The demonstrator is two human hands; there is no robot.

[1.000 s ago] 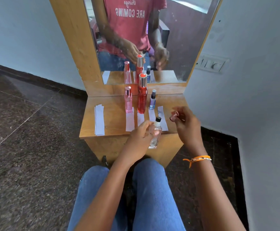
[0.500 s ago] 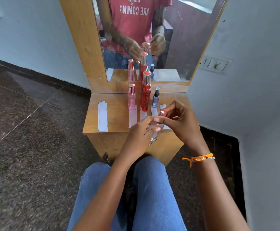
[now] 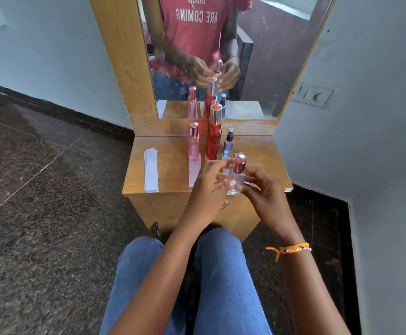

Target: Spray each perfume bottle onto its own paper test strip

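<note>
Left hand (image 3: 209, 187): grips clear bottle (image 3: 236, 182) at body.
Right hand (image 3: 262, 189): fingers curled round same bottle.
Bottle: upright, pink cap (image 3: 240, 163) on, above table (image 3: 168, 170) front edge.

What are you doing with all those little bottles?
A person sits at a small wooden table with a mirror, testing perfumes on paper strips. Both the left hand and the right hand hold a clear bottle with its pink cap on. A pink bottle, a tall red bottle and a small purple bottle stand in a row at the heads of strips. Spare strips lie to the left.
</note>
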